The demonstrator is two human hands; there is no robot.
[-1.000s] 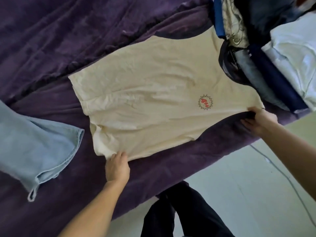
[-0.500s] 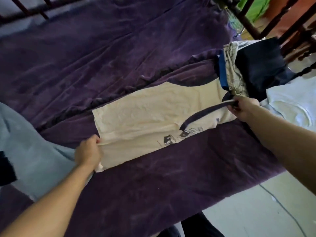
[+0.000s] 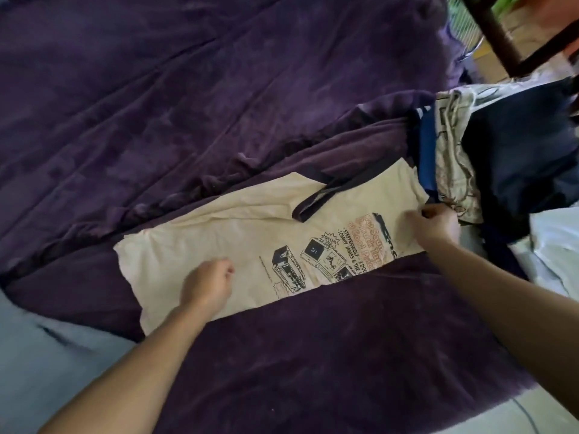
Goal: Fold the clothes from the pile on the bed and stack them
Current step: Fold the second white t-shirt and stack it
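T-shirt [image 3: 250, 233], cream w/ dark trim + black print, lies folded lengthwise as a long strip on purple bed cover [image 3: 156, 104]. R hand [image 3: 435, 225] pinches its end right beside clothes pile [image 3: 501, 158]. L hand [image 3: 206, 286] on the other end, fingers curled, can't tell if gripping. Light-blue garment [image 3: 47, 355] near left.

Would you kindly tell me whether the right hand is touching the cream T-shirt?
Touching. The head view shows the right hand with its curled fingers pinching the cream T-shirt at its end nearest the clothes pile.
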